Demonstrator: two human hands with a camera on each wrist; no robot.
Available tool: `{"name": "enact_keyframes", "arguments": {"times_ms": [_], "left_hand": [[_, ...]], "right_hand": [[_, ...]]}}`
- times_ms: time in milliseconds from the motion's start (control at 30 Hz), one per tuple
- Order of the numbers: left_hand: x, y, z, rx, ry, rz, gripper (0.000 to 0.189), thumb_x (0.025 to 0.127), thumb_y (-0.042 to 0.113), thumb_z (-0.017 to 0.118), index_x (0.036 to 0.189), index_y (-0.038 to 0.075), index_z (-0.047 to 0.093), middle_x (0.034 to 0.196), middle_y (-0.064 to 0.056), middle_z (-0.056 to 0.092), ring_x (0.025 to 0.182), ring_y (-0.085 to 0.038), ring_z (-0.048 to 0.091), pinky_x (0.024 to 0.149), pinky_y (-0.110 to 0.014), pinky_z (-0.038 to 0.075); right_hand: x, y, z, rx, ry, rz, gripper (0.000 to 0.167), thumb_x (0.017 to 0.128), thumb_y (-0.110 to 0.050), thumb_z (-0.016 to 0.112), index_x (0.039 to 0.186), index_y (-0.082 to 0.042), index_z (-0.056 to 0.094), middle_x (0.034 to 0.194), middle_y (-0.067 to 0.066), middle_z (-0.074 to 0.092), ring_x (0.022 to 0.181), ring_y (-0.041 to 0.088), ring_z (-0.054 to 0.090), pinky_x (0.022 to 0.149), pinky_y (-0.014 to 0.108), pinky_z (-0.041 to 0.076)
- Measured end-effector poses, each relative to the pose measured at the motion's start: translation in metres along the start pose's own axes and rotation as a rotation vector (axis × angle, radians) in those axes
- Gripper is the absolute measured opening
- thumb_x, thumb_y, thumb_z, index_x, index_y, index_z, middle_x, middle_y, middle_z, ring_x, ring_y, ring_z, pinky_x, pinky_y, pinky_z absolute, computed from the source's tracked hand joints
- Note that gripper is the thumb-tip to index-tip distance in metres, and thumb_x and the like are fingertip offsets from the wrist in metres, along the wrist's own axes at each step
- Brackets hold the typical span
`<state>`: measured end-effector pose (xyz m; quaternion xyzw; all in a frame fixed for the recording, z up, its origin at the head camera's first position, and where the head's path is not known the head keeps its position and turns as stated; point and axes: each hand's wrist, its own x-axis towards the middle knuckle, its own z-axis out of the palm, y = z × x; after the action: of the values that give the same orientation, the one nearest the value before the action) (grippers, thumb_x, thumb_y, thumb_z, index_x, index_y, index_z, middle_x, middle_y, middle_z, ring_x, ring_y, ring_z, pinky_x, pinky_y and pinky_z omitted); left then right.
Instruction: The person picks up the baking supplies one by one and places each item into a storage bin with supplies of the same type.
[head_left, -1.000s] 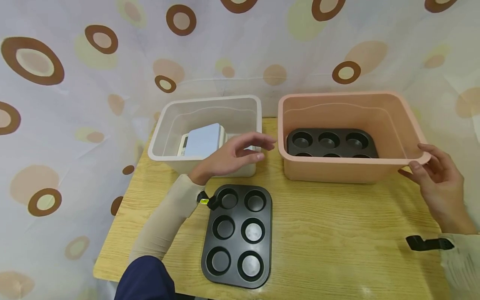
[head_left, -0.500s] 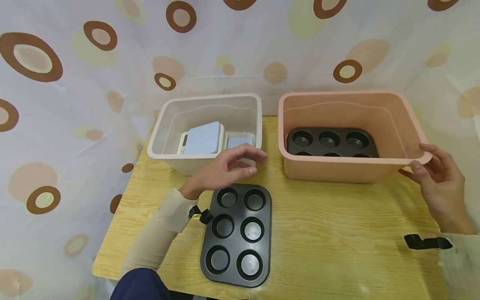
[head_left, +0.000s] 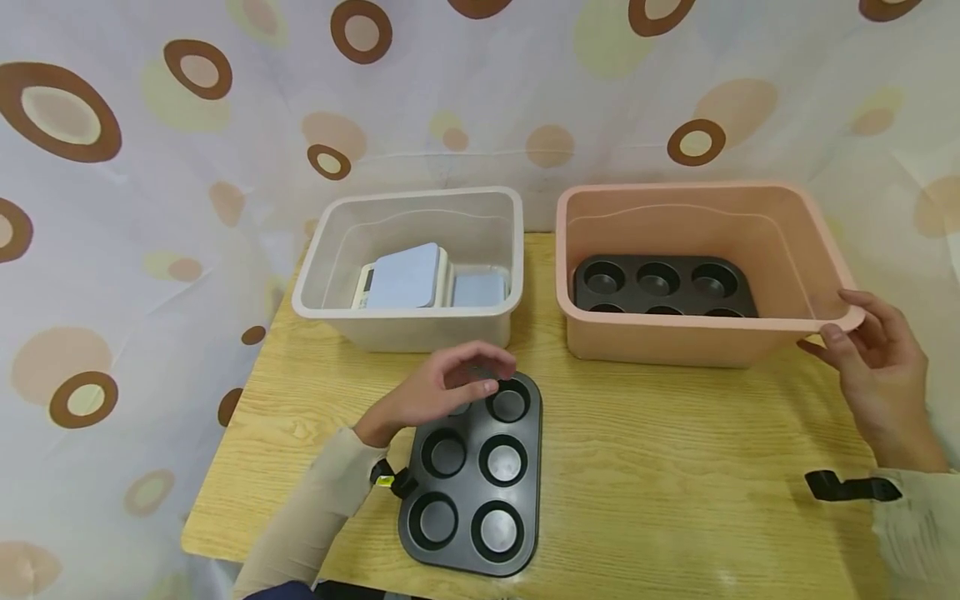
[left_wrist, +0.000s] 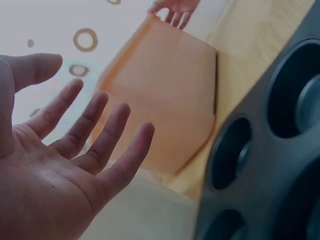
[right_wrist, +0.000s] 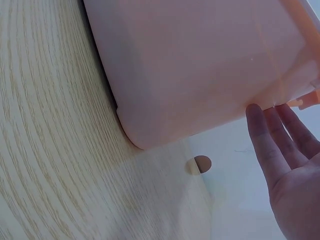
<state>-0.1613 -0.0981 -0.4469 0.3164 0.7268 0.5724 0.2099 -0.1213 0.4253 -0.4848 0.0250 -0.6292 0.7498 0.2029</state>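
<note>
My left hand (head_left: 438,387) hovers over the far end of a dark six-cup muffin pan (head_left: 491,508) on the table. Its fingers are relaxed and hold nothing; in the left wrist view the palm (left_wrist: 45,190) shows bare beside the pan's cups. At the right, my right hand (head_left: 885,375) grips the near right rim corner of a pink plastic bin (head_left: 675,340). The right wrist view has the fingers (right_wrist: 272,142) against the bin's outer wall. A second dark muffin pan (head_left: 660,279) lies inside the pink bin, its near part hidden by the front wall.
Left of the pink bin stands a white bin (head_left: 405,332), a narrow gap between them. In it lie a kitchen scale with a pale blue top (head_left: 405,277) and a smaller pale blue item (head_left: 478,289). A patterned curtain (head_left: 480,92) hangs behind the wooden table (head_left: 675,475).
My left hand has moved down toward me, from the white bin's front rim to above the near muffin pan. The right hand has kept its hold on the pink bin's corner.
</note>
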Motion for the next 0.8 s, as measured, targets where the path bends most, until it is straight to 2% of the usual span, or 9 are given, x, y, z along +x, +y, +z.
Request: {"name": "enact_keyframes", "arguments": {"times_ms": [100,233,500,633,800], "left_hand": [[-0.007,-0.007,0.003,-0.009,0.013,-0.029,0.036,0.106,0.004,0.066,0.141,-0.002,0.065,0.137,-0.029,0.069,0.127,-0.026,0.07,0.104,-0.03,0.06],[-0.018,-0.018,0.006,-0.037,0.03,-0.072,0.036,0.106,0.004,0.065,0.142,-0.002,0.065,0.138,-0.03,0.068,0.126,-0.021,0.07,0.103,-0.03,0.061],[-0.043,-0.044,0.01,-0.115,0.082,-0.071,0.037,0.109,0.003,0.062,0.143,-0.01,0.06,0.141,-0.039,0.062,0.129,-0.044,0.067,0.103,-0.031,0.063],[-0.056,-0.05,0.005,-0.118,0.118,-0.113,0.036,0.11,0.004,0.061,0.143,-0.008,0.061,0.139,-0.037,0.064,0.126,-0.038,0.07,0.102,-0.03,0.063],[-0.075,-0.054,-0.004,-0.083,0.152,-0.166,0.037,0.11,0.006,0.062,0.144,-0.009,0.06,0.132,-0.033,0.068,0.117,-0.032,0.074,0.095,-0.033,0.065]], "right_hand": [[-0.001,0.0,0.0,0.011,0.015,0.0,0.054,0.103,0.017,0.056,0.156,0.008,0.05,0.149,0.013,0.06,0.132,0.02,0.064,0.089,0.018,0.063],[-0.002,0.0,0.0,0.018,0.022,0.006,0.054,0.103,0.017,0.056,0.156,0.007,0.05,0.151,0.013,0.06,0.133,0.021,0.063,0.089,0.018,0.064],[-0.002,0.0,0.001,0.017,0.037,0.013,0.054,0.103,0.017,0.057,0.155,0.007,0.051,0.149,0.013,0.06,0.131,0.02,0.064,0.089,0.018,0.064],[0.0,0.002,0.0,0.041,0.021,0.002,0.054,0.103,0.018,0.056,0.156,0.007,0.05,0.149,0.014,0.06,0.131,0.021,0.065,0.09,0.019,0.064],[0.002,0.005,-0.001,0.067,0.02,0.002,0.054,0.103,0.018,0.056,0.156,0.007,0.05,0.148,0.015,0.061,0.13,0.022,0.065,0.09,0.02,0.064]]}}
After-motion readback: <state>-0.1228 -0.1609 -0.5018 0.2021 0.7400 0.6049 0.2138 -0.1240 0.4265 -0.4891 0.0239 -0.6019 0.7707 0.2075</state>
